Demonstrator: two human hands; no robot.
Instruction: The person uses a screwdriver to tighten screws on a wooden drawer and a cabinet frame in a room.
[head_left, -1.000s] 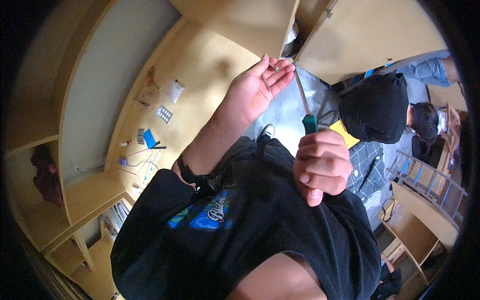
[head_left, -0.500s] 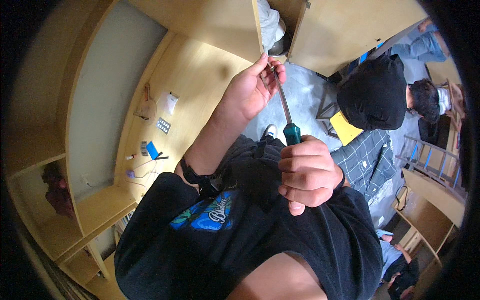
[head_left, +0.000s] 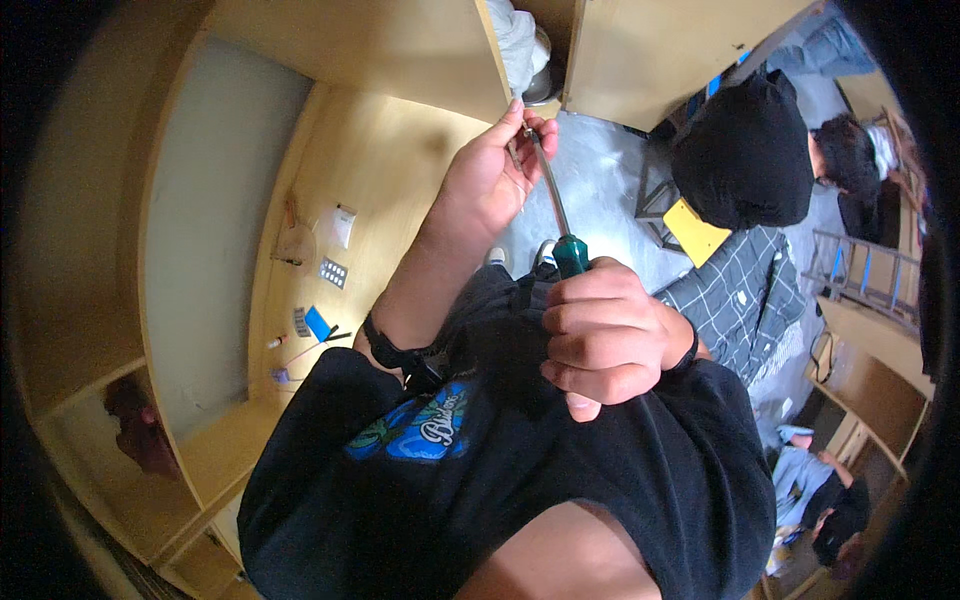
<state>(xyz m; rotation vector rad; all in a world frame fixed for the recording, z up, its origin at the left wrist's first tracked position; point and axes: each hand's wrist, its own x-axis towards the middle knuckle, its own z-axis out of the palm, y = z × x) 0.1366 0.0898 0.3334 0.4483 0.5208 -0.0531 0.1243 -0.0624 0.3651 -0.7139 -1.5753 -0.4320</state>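
Observation:
My right hand (head_left: 603, 335) is closed around the green handle (head_left: 570, 255) of a screwdriver, its long metal shaft (head_left: 552, 190) reaching up and forward. My left hand (head_left: 485, 180) is raised ahead, its fingertips curled and pinched on small metal fasteners (head_left: 530, 131) at the screwdriver's tip. Whether the tip is seated in a screw head is too small to tell. Both hands are held in the air above my legs and the floor (head_left: 595, 175), in front of an open wooden cabinet (head_left: 680, 50) with grey cloth (head_left: 512, 45) inside.
At left are wooden shelving (head_left: 90, 290) and a board (head_left: 385, 120) with small packets (head_left: 341, 226). At right, a person in black (head_left: 740, 150) bends near a yellow seat (head_left: 694, 230), checked cloth (head_left: 735, 300) and a ladder (head_left: 860, 275). Another person (head_left: 840, 520) is at lower right.
The screwdriver has swung up and left until its tip is at my left fingertips, which have curled in from an open palm. The view has shifted slightly.

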